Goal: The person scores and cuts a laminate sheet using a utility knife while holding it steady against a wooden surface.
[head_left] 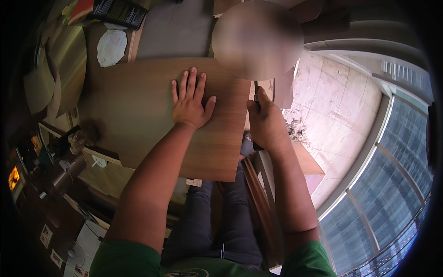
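Note:
A wide brown wood-grain board (147, 111) lies flat across the work surface in front of me. My left hand (189, 99) rests palm down on it, fingers stretched and spread. Just beyond the board's right edge, my right hand (266, 117) is closed around a slim dark-handled tool (256, 91). Its narrow end points away from me beside that edge. A round blurred patch covers the area past the tool's tip, so its full shape and exact kind are hidden.
At far left stand curled thin sheets (69, 69), a whitish flat piece (111, 47) and a dark can (122, 13). Debris (296, 130) lies on the tiled floor (339, 92) at right, beside large windows (392, 171). Long wooden strips (260, 198) lean near my legs.

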The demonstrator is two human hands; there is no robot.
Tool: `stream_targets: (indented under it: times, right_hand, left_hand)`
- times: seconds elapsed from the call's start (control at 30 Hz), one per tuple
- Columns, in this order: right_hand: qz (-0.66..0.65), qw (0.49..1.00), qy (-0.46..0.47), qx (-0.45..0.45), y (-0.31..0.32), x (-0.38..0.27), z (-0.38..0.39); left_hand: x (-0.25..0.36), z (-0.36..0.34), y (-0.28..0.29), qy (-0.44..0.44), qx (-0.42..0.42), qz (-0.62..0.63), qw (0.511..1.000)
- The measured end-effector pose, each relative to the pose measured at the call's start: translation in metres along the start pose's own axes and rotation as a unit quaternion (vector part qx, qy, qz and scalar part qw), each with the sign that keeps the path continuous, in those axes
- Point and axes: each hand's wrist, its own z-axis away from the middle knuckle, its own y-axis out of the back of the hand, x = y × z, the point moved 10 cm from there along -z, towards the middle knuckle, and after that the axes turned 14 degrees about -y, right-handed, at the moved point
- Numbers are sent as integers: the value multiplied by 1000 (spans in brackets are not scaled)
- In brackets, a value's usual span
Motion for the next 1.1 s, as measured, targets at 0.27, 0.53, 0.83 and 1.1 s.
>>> stream_targets:
  times: [0.27, 0.53, 0.83, 1.1]
  right_hand:
    - [24, 998, -58, -32, -7, 5, -23]
    - [63, 996, -67, -11, -14, 2, -44]
    - [41, 994, -96, -31, -13, 4, -2]
    - [-4, 987, -146, -71, -4, 6, 36]
  left_hand:
    - [1, -2, -2, 1, -9, 6, 1000]
    - [1, -6, -3, 8, -21, 32, 999]
    - [-1, -3, -2, 4, -13, 26, 1000]
    - [-8, 6, -2, 12, 7, 23, 1000]
